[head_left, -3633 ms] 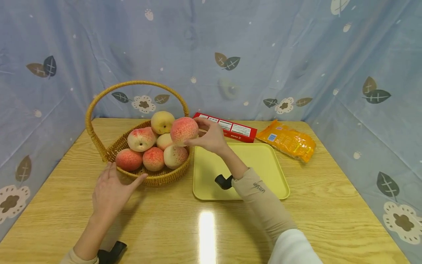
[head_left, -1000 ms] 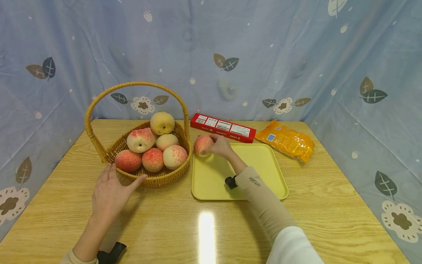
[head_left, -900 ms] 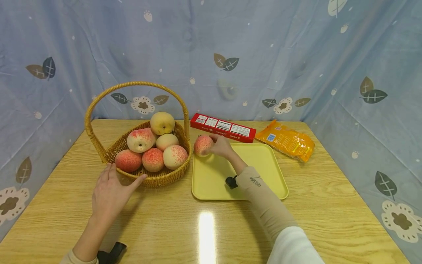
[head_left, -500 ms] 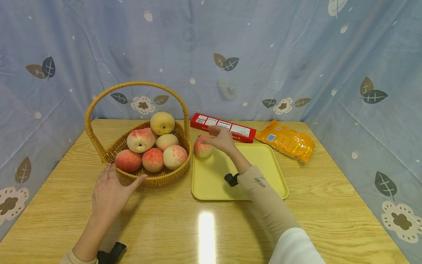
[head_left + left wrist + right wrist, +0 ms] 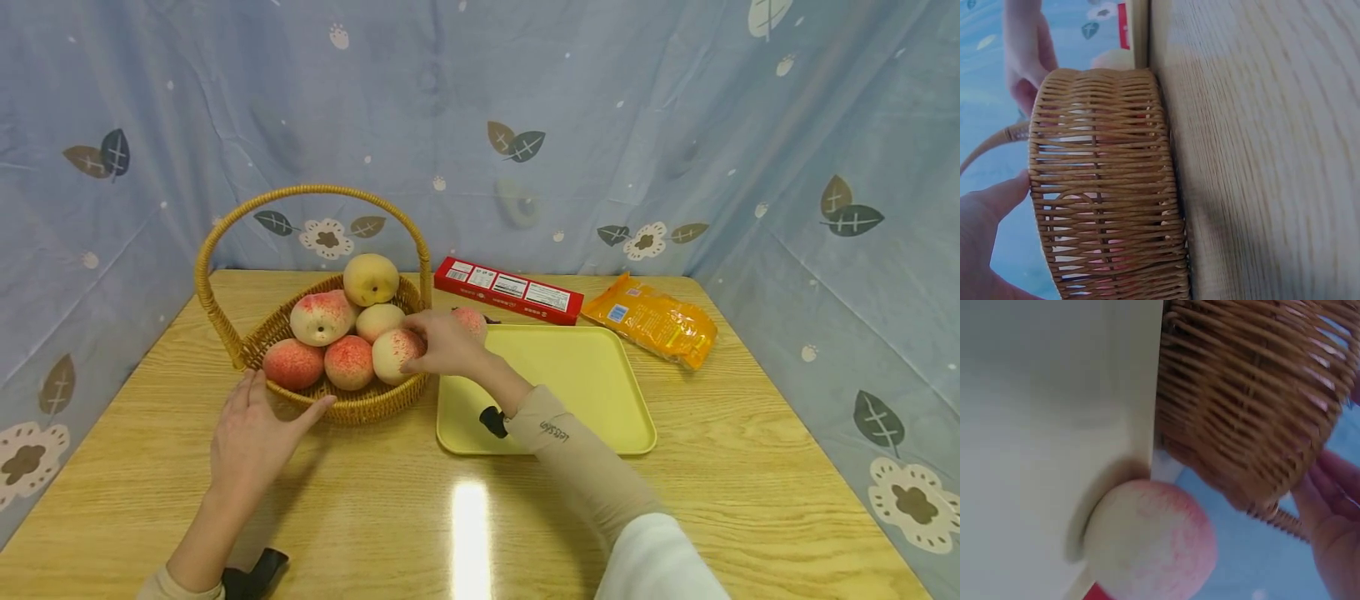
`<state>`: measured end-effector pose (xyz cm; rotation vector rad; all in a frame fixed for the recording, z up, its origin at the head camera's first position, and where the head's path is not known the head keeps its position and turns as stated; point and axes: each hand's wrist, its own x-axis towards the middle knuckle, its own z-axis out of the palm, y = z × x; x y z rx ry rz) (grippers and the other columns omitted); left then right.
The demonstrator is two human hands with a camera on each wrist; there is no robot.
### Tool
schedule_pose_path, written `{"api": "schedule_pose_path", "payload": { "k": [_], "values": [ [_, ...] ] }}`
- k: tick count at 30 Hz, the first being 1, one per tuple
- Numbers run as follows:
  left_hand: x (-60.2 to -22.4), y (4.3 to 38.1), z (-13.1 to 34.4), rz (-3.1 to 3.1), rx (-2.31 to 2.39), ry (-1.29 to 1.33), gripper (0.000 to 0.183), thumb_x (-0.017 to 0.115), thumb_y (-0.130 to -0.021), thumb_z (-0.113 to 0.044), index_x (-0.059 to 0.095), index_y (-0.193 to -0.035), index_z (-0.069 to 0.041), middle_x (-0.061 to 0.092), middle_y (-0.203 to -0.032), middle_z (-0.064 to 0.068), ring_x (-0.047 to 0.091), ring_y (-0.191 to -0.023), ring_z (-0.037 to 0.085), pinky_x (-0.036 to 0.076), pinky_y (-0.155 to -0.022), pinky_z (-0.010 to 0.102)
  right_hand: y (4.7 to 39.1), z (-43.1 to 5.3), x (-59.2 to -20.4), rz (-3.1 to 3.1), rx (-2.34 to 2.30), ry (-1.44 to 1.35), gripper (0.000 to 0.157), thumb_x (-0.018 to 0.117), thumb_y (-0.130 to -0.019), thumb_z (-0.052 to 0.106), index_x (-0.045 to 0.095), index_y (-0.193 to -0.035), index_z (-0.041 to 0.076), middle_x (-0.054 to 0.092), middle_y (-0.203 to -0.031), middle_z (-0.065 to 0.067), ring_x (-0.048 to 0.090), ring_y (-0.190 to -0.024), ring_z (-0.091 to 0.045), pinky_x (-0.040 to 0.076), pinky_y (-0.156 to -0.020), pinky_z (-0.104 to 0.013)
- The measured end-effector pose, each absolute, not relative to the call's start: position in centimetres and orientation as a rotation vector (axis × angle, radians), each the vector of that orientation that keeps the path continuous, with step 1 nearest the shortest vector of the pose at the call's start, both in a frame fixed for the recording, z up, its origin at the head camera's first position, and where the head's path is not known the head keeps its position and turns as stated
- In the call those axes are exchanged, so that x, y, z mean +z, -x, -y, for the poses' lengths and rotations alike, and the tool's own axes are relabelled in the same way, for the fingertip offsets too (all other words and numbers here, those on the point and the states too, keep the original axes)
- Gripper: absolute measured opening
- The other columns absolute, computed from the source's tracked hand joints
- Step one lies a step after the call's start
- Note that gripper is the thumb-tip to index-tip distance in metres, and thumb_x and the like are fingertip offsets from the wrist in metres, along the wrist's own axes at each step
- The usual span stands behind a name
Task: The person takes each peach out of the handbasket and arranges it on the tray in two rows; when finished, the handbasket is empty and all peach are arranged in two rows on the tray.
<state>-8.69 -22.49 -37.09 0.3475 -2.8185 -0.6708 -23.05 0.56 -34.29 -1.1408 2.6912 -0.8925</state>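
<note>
My left hand rests at the near left of the wicker basket, fingers and thumb spread along its rim. In the left wrist view its thumb touches that rim. My right hand reaches into the basket's right side, thumb and fingers around a pale, red-speckled peach. Its fingertips are partly hidden behind the basket in the right wrist view. Several other peaches are piled in the basket. One pink peach sits at the yellow tray's back left corner, partly covered by my right hand in the head view.
Behind the tray lies a long red box, and an orange packet lies at the back right. The basket's tall handle arches over the peaches. A patterned blue curtain closes off the table's back and sides.
My right hand has carried a pink peach from the basket to the tray corner, let it go, and come back left to the speckled peach. My left hand has stayed on the basket rim.
</note>
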Motion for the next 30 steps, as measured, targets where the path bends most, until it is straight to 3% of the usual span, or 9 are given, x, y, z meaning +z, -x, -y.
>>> {"api": "schedule_pose_path", "payload": {
  "k": [6,10,15,19,25,30],
  "values": [
    [-37.0,8.9,22.3,2.825,-0.664,-0.329,0.112,0.06,-0.082,-0.069,0.027,-0.142,0.021,0.027,-0.145,0.042,0.026,-0.133,0.056,0.027,-0.105,0.065,22.9,1.0,-33.8,-2.754,-0.528,1.099,0.06,0.082,-0.079,0.024,0.056,-0.126,-0.001,0.064,-0.117,-0.012,0.06,-0.108,-0.024,0.049,-0.089,-0.031],
    [-37.0,9.0,22.3,2.811,-0.657,-0.318,0.112,0.061,-0.082,-0.068,0.029,-0.141,0.021,0.028,-0.144,0.042,0.028,-0.133,0.055,0.027,-0.105,0.065,23.0,1.4,-33.7,-2.764,-0.473,1.073,0.053,0.083,-0.078,0.026,0.058,-0.118,0.001,0.065,-0.106,-0.01,0.062,-0.099,-0.023,0.051,-0.082,-0.031],
    [-36.9,8.9,22.3,2.807,-0.65,-0.32,0.112,0.061,-0.082,-0.068,0.029,-0.14,0.022,0.029,-0.143,0.043,0.028,-0.132,0.055,0.028,-0.105,0.065,23.0,1.4,-34.1,-2.823,-0.498,1.077,0.056,0.084,-0.074,0.033,0.061,-0.115,0.003,0.066,-0.103,-0.008,0.063,-0.093,-0.021,0.051,-0.078,-0.03],
    [-36.9,8.8,22.4,2.811,-0.65,-0.328,0.112,0.061,-0.082,-0.068,0.029,-0.141,0.021,0.029,-0.143,0.043,0.028,-0.133,0.055,0.028,-0.104,0.065,22.9,1.3,-34.7,-2.871,-0.578,1.064,0.062,0.086,-0.07,0.033,0.062,-0.12,0.004,0.067,-0.107,-0.007,0.063,-0.095,-0.021,0.052,-0.079,-0.031],
    [-37.0,8.7,22.4,2.822,-0.647,-0.328,0.112,0.06,-0.082,-0.068,0.029,-0.14,0.022,0.028,-0.143,0.043,0.027,-0.133,0.056,0.029,-0.104,0.065,22.5,1.0,-35.7,-2.912,-0.788,1.047,0.076,0.086,-0.067,0.032,0.057,-0.133,0.008,0.06,-0.127,-0.007,0.06,-0.109,-0.023,0.051,-0.088,-0.037],
    [-37.1,8.6,22.5,2.819,-0.634,-0.33,0.112,0.061,-0.082,-0.069,0.029,-0.14,0.022,0.028,-0.143,0.043,0.028,-0.132,0.056,0.029,-0.104,0.065,22.1,0.6,-36.2,-2.828,-1.18,1.067,0.079,0.087,-0.064,0.022,0.056,-0.134,0.006,0.057,-0.129,-0.011,0.057,-0.113,-0.026,0.05,-0.091,-0.037]
  ]
}}
